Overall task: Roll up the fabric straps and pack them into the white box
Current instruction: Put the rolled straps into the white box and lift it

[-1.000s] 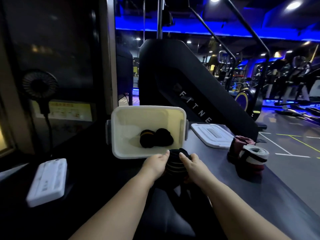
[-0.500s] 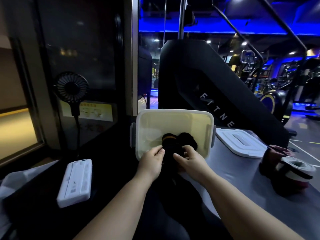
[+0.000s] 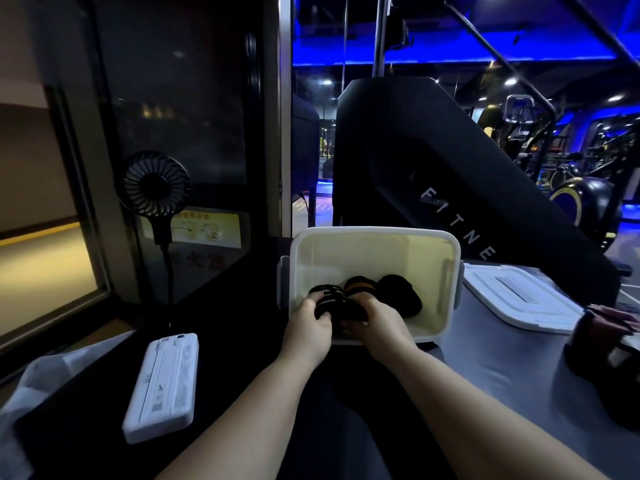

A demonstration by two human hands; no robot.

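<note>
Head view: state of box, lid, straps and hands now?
white box, open, two rolled straps inside.
lid, off, on the table right of the box.
striped strap, rolled, inside the box's near edge.
left hand, grips the striped strap.
right hand, grips the striped strap.
other straps, on the table, outside the box.

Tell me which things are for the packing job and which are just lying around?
For the job: white box; striped roll gripped by left hand and right hand; orange-edged roll and black roll already inside; box lid; more straps at the right edge.
Just lying about: small fan; white flat gadget; clear bag.
</note>
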